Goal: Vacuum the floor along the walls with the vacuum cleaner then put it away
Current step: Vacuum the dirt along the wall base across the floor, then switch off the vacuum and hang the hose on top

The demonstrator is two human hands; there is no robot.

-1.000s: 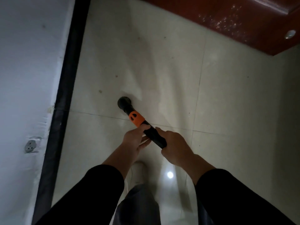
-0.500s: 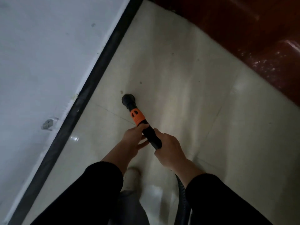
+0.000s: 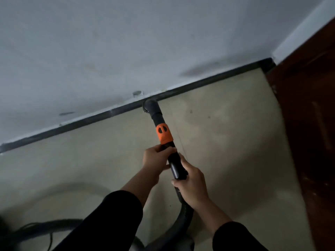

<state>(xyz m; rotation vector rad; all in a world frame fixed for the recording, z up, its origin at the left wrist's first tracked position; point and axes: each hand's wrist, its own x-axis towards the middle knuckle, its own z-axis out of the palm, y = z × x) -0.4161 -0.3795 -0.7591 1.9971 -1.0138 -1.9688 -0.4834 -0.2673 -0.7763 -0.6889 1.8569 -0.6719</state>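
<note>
The vacuum wand (image 3: 175, 164) is a black tube with an orange collar (image 3: 164, 134). Its round black nozzle (image 3: 150, 106) sits against the black baseboard (image 3: 76, 125) at the foot of the white wall (image 3: 126, 42). My left hand (image 3: 155, 159) grips the tube just below the orange collar. My right hand (image 3: 192, 185) grips it lower down, where the ribbed black hose (image 3: 183, 216) begins. The hose curves down and left along the floor (image 3: 226, 142) to the bottom left corner of the view. The vacuum's body is hidden.
A dark red-brown wooden surface (image 3: 308, 133), a door or cabinet, stands along the right side and meets the wall at the far right corner. A small grey outlet (image 3: 137, 92) sits low on the wall just above the nozzle. A thin cable lies beside the hose at bottom left.
My view has swung left so the wall now runs across the top. The nozzle has moved from the open tiles to the baseboard. Both hands keep their grip on the tube.
</note>
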